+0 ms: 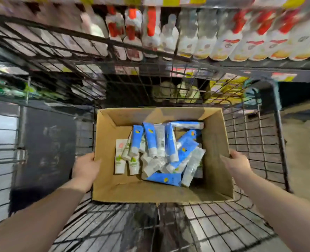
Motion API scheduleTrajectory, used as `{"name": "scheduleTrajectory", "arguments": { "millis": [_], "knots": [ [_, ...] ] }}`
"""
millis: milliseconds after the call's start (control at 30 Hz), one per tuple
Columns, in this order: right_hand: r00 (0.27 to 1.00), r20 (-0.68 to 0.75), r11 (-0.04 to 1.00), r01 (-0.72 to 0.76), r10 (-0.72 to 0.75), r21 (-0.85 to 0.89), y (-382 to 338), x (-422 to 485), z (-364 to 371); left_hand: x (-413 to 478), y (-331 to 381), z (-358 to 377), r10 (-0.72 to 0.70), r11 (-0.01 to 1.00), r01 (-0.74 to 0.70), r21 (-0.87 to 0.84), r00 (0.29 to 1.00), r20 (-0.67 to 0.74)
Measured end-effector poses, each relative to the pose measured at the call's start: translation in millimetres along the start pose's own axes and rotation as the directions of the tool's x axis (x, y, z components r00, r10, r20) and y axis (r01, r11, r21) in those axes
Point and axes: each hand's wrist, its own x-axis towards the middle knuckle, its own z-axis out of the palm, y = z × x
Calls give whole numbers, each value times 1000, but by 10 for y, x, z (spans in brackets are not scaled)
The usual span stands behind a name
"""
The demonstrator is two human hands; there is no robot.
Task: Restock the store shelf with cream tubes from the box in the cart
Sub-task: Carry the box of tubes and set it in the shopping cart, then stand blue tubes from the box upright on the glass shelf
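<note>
Inside the cart [256, 142], close to its far wire wall, sits an open box [214, 168]. Contents: tubes [151, 140], lying loose on the box floor in an untidy heap, mostly blue and white, several crossed or overlapping. A few green-printed tubes [119, 158] lie at the heap's left edge. The near strip of the box floor is bare cardboard.

Left hand [86, 167] grips the left wall of the box at its rim; the thumb lies at the rim, and the other fingers are on the outer side, mostly hidden. Right hand [238, 165] grips the right wall likewise, thumb laid on the rim, fingers curled round the outside. All tubes are in the box, apart from both hands.

Whether the box rests on the cart floor or is raised off it cannot be told (the picture is blurred toward its edges).

Beyond the cart stands the shelf [259, 67]. Its upper tier carries a close row of white bottles [221, 42], many with red caps or labels. On a lower tier, pale round containers [178, 91] show through the cart wire; their kind is unclear.
</note>
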Motion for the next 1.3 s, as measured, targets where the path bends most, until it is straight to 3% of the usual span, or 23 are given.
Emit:
{"name": "scheduleTrajectory", "arguments": {
  "millis": [133, 267, 433, 533, 633, 700, 733, 833, 900, 1067, 1200, 1300],
  "knots": [
    [999, -34, 999, 37, -38, -12, 83, 130, 160, 211, -111, 222, -36, 999, 36, 3, 999, 16],
    [993, -48, 992, 100, -104, -78, 85, 139, 175, 282, -152, 310, -59, 994, 65, 82, 996, -74],
    [998, -23, 994, 55, -58, -93, 49, 128, 160, 273, -149, 275, 10, 984, -10, 177, 1000, -2],
    [994, -86, 994, 59, -66, -87, -23, 54, 174, 163, -18, 233, 199, 957, -160, 240, 969, -146],
    [902, -216, 924, 342, -373, -169, -188, -141, 179, 40, 198, 266, 432, 865, -363, 345, 890, -145],
    [809, -154, 814, 522, -567, -254, -307, -219, 256, 54, 308, 371, 461, 845, -422, 330, 886, -49],
    [797, -76, 781, 561, -599, -276, -362, -227, 331, 84, 346, 445, 441, 853, -424, 304, 897, 12],
    [839, 173, 800, 544, -516, -251, -493, -149, 638, 230, 412, 674, 301, 914, -336, 228, 938, 172],
    [858, 259, 825, 504, -444, -257, -545, -45, 838, 354, 418, 816, 252, 928, -297, 225, 945, 209],
    [914, 247, 887, 383, -323, -259, -607, 257, 1203, 662, 371, 1079, 193, 923, -248, 294, 960, 205],
    [925, 183, 865, 377, -333, -332, -580, 388, 1350, 792, 399, 1161, 168, 895, -214, 393, 975, 147],
    [924, 177, 827, 382, -338, -413, -566, 389, 1387, 819, 417, 1216, 148, 914, -194, 357, 977, 152]
  ]
}}
